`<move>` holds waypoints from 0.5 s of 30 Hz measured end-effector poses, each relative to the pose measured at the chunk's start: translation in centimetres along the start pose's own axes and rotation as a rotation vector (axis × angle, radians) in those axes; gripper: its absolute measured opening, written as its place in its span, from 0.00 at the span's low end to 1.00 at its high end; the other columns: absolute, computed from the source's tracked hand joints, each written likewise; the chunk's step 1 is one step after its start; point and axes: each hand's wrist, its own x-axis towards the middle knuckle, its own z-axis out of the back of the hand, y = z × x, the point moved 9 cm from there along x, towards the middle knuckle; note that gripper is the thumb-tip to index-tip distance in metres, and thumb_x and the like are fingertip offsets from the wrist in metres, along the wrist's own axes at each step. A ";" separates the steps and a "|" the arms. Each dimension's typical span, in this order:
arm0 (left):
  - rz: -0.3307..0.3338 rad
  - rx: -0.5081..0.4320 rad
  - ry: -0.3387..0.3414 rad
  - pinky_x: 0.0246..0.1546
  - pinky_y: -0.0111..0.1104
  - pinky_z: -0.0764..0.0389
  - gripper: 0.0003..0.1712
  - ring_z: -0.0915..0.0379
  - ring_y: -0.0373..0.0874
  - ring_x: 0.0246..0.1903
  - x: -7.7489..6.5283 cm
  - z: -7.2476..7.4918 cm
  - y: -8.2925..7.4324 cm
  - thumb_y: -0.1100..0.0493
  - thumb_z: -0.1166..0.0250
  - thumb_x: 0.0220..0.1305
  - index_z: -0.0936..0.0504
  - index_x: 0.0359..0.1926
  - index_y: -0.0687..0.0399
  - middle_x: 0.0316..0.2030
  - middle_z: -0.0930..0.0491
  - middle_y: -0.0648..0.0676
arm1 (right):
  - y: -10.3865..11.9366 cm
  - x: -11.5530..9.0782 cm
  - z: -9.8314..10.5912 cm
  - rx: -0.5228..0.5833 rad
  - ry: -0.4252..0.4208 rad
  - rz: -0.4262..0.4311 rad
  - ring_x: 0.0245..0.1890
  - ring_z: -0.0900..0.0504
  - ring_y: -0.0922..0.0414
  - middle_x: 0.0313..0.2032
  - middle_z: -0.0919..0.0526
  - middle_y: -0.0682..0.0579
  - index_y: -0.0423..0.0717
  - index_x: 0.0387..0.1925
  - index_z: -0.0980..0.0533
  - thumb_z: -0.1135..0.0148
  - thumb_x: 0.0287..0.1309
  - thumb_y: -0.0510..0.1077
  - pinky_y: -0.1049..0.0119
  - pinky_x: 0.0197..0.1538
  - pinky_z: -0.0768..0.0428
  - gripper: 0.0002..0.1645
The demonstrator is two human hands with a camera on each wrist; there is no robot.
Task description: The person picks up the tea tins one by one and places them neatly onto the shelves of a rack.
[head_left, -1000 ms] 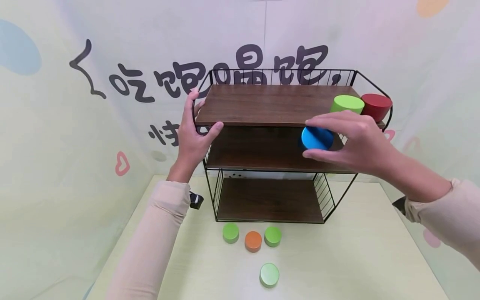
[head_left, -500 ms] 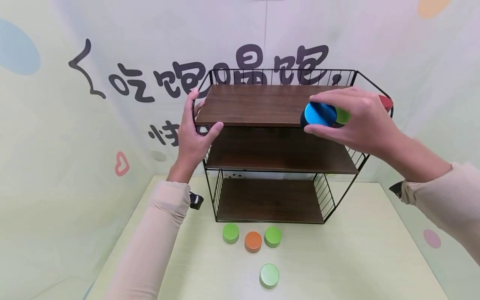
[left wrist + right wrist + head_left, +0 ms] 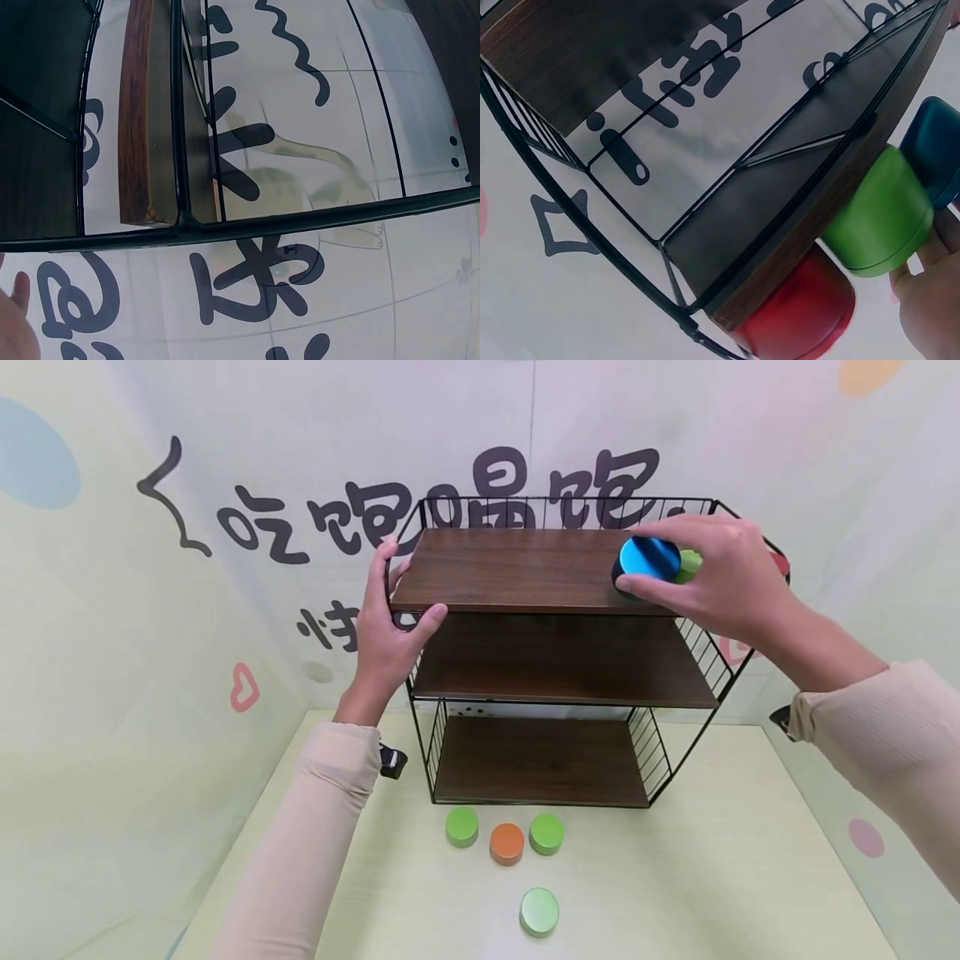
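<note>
A three-tier shelf rack [image 3: 540, 568] with dark wooden boards and a black wire frame stands on the table. My left hand [image 3: 386, 631] grips its upper left corner, the thumb on the front edge. Between the thumb and fingers of my right hand [image 3: 731, 572] is a blue round tin [image 3: 645, 560], held at the top board's front right part. Beside it on that board sit a green tin [image 3: 881, 217] and a red tin [image 3: 799, 311], both mostly hidden behind my right hand in the head view. Whether the blue tin touches the board, I cannot tell.
On the pale table [image 3: 712, 860] in front of the rack lie an orange tin [image 3: 507, 843], a green tin [image 3: 462, 827], another green tin [image 3: 547, 833] and a pale green tin [image 3: 539, 912]. A printed cloth wall [image 3: 187, 610] rises behind.
My right hand has raised the blue tin from in front of the middle tier to the top board, then moved slightly right and farther back. My left hand has stayed on the rack.
</note>
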 end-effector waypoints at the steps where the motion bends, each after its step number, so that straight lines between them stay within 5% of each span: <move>1: -0.002 0.000 0.000 0.60 0.37 0.33 0.45 0.34 0.53 0.67 0.0 0.0 0.0 0.59 0.32 0.57 0.43 0.72 0.64 0.70 0.34 0.53 | -0.2 0.1 -0.1 0.004 0.005 -0.011 0.50 0.18 0.41 0.49 0.15 0.39 0.40 0.54 0.18 0.21 0.45 0.43 0.45 0.49 0.32 0.32; 15: -0.009 0.008 0.000 0.62 0.38 0.34 0.46 0.34 0.51 0.67 0.0 0.0 0.4 0.56 0.31 0.58 0.43 0.73 0.62 0.71 0.35 0.51 | -0.9 0.3 -1.5 0.012 0.076 -0.054 0.47 0.20 0.41 0.50 0.16 0.38 0.42 0.57 0.20 0.26 0.53 0.49 0.42 0.52 0.29 0.30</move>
